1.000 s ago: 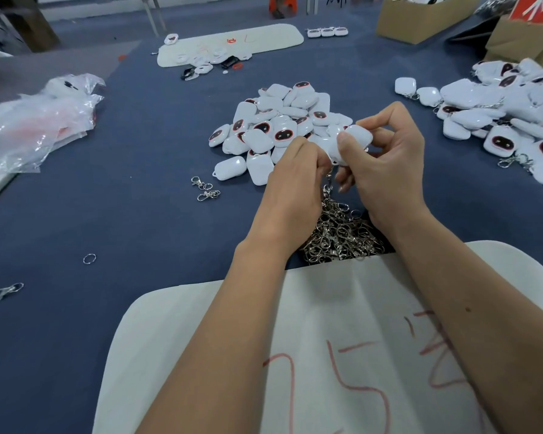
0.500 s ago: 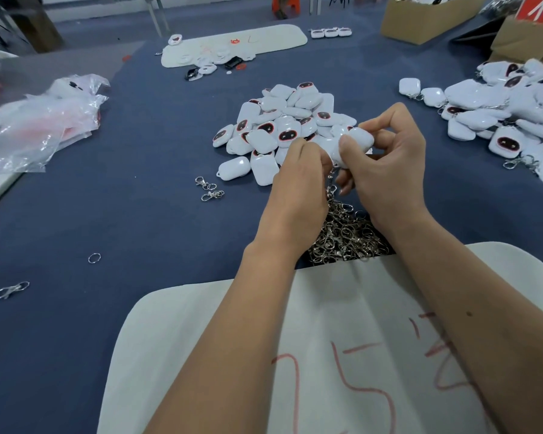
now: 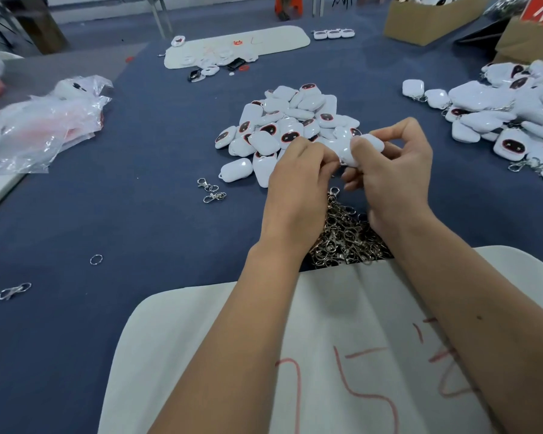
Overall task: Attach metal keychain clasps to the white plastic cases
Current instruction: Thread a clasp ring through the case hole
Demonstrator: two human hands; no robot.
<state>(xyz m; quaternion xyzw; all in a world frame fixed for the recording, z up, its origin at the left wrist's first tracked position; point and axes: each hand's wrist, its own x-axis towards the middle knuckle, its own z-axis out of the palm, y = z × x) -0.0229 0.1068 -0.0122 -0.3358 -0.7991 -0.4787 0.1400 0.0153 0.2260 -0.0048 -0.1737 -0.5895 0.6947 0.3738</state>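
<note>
Head view, right hand [image 3: 392,180] grips white case [image 3: 362,148], clasp seemingly hidden

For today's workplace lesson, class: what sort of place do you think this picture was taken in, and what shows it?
Probably a small assembly workshop or packing room. A heap of identical white cases lies beside a pile of metal clasps, a second heap on the right already has clasps fitted, and cardboard boxes stand behind.

free: blue cloth [image 3: 145,214] left | blocked: case pile [image 3: 282,126] ahead, clasp heap [image 3: 342,239] below hands
</note>
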